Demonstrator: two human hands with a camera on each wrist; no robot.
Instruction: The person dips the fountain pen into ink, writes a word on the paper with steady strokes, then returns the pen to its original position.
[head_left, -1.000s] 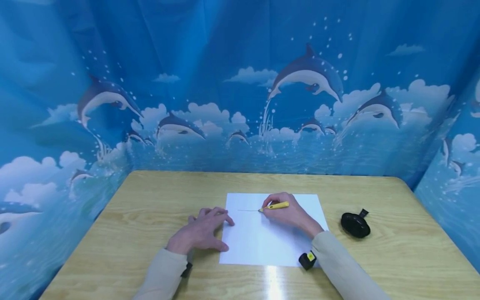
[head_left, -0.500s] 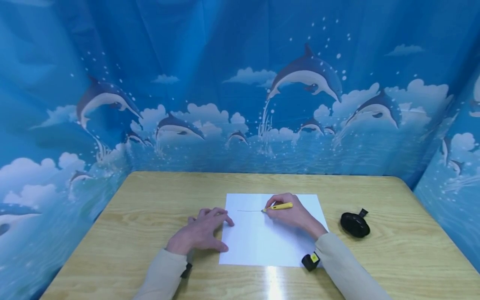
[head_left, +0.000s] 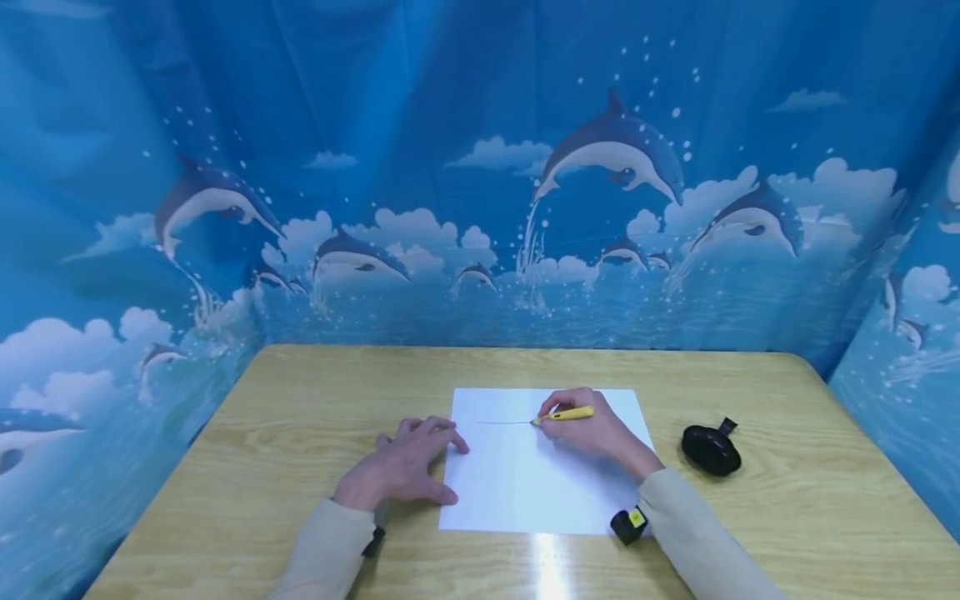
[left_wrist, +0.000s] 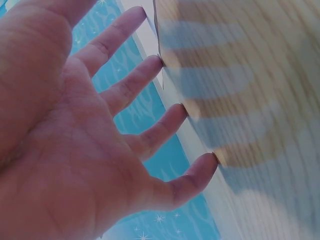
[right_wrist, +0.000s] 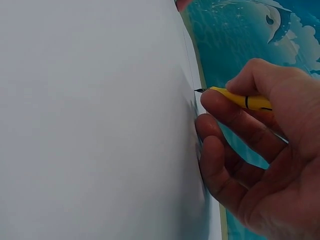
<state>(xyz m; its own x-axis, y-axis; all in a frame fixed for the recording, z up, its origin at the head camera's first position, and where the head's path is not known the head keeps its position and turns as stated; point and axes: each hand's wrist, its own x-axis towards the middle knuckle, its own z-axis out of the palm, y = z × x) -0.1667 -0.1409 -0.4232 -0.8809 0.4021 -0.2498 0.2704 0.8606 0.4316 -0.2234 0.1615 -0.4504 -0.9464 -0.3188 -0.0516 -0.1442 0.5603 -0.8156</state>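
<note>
While pinched in the right hand [head_left: 592, 429], the yellow pen [head_left: 564, 414] lies crosswise, nib leftward.

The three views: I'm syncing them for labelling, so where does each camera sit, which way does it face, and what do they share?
Head: worn on the head, looks forward and down at the table, paper, both hands and sleeves.
Left wrist: under the left hand, looks along the palm to fingertips on the table.
Right wrist: by the right hand, looks at the pen tip on paper.
Shared: head and right wrist both show pen, paper and right hand.
</note>
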